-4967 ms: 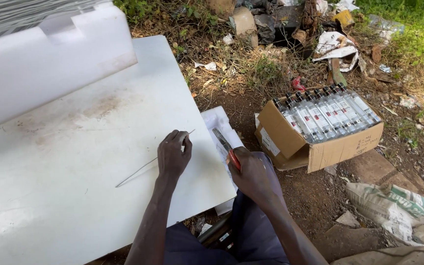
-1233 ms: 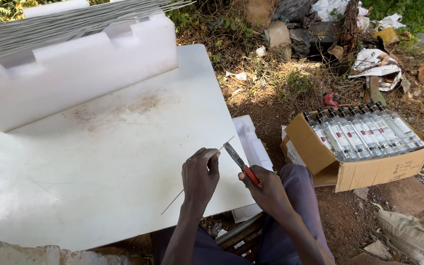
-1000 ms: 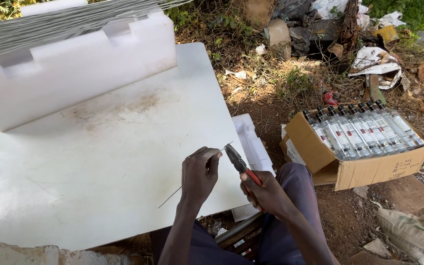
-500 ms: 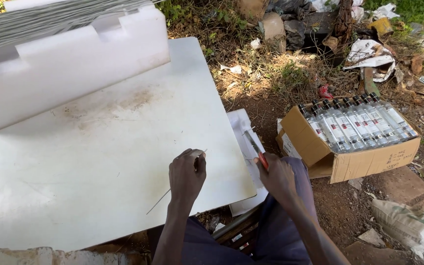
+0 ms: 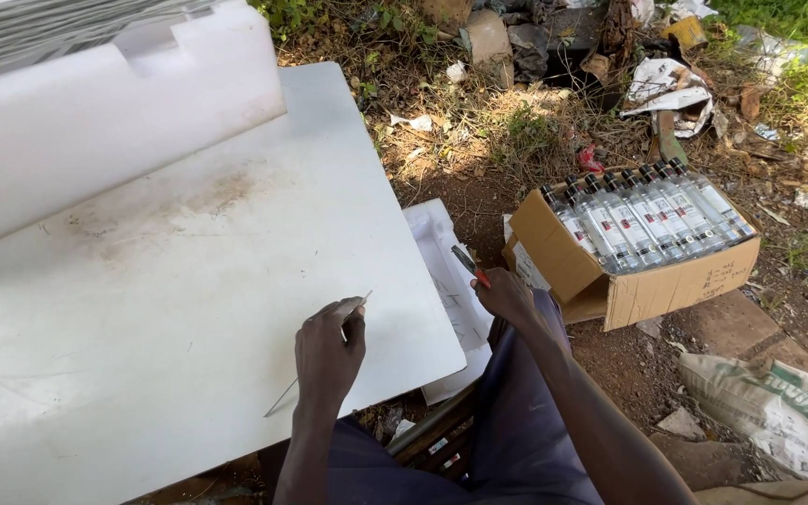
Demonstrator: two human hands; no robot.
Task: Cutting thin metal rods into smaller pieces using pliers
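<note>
My left hand [image 5: 328, 353] pinches a thin metal wire [image 5: 282, 402] that lies slanted over the near edge of the white board [image 5: 170, 281]. My right hand [image 5: 505, 295] holds red-handled pliers [image 5: 469, 265], jaws pointing up and away, over a small white sheet [image 5: 448, 281] beside the board. The pliers are apart from the wire, off to its right.
A white foam block [image 5: 95, 122] with a bundle of grey wires [image 5: 58, 28] behind it stands at the back of the board. An open cardboard box [image 5: 638, 276] of clear bottles [image 5: 647, 210] sits on the dirt at right. Litter and a sack [image 5: 778, 402] lie around.
My right hand with the pliers has drawn away to the right, off the wire's tip. My left hand keeps hold of the wire on the board.
</note>
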